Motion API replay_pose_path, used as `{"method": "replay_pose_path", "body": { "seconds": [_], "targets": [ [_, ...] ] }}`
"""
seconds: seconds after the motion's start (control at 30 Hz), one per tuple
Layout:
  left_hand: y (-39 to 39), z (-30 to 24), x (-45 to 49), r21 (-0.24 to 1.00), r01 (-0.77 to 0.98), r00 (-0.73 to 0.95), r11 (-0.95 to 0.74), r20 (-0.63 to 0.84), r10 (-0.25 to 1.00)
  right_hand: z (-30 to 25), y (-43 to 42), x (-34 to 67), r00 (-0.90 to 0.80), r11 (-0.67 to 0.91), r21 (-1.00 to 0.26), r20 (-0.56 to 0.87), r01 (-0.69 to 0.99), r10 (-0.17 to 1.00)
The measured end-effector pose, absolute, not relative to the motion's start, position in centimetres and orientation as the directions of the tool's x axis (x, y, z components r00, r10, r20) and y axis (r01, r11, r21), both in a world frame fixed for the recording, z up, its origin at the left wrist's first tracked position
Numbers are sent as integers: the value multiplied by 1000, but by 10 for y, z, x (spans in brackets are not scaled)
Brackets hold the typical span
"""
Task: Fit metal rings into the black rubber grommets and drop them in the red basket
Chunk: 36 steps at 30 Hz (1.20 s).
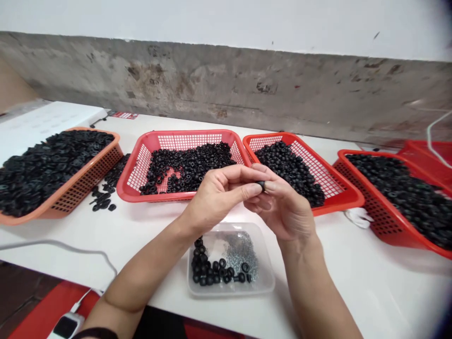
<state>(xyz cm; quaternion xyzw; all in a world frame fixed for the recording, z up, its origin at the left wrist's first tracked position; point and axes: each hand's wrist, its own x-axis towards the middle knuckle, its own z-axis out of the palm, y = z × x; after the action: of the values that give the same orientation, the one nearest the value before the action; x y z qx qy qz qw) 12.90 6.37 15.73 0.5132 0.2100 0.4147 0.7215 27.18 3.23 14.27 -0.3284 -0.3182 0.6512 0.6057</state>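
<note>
While the fingers of my left hand and right hand pinch one small black part between them, it is held above the far edge of the clear box. Box contains black pieces and silvery bits; stands by the near edge of the desk.

Both hands pinch a black piece; clear box below.

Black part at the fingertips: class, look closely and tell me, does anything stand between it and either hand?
Nothing visible does: the black part sits directly between the fingertips of the left hand and the right hand. The plastic box is on the table, not between them.
</note>
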Motion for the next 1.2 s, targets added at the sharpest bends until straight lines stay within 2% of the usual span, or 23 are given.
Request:
{"method": "replay_pose_path", "body": {
  "seconds": [0.17, 0.33, 0.57, 0.77, 0.87, 0.97, 1.1, 1.2],
  "targets": [
    [62, 158, 130, 905, -401, 587, 141, 136, 798, 145, 29, 271, -15, -20, -846, -15, -532, 1000],
    [65, 161, 126, 886, -418, 602, 203, 102, 792, 144, 27, 270, -38, -43, -838, -26, -544, 999],
    [87, 151, 123, 817, -492, 535, 301, 11, 845, 137, 36, 275, 87, 13, -834, -42, -551, 995],
    [98, 141, 124, 807, -509, 462, 300, -38, 886, 136, 37, 274, 136, 92, -889, 34, -448, 990],
    [97, 141, 124, 815, -489, 470, 311, -54, 881, 136, 35, 272, 165, 176, -938, 131, -299, 977],
    [95, 140, 126, 835, -451, 499, 314, -56, 865, 133, 34, 271, 209, 300, -954, 288, -26, 934],
    [93, 136, 129, 844, -449, 512, 292, -25, 859, 128, 33, 270, 210, 385, -859, 467, 336, 859],
    [94, 133, 131, 851, -446, 511, 276, -12, 860, 125, 34, 270, 175, 430, -744, 581, 511, 795]
  ]
}}
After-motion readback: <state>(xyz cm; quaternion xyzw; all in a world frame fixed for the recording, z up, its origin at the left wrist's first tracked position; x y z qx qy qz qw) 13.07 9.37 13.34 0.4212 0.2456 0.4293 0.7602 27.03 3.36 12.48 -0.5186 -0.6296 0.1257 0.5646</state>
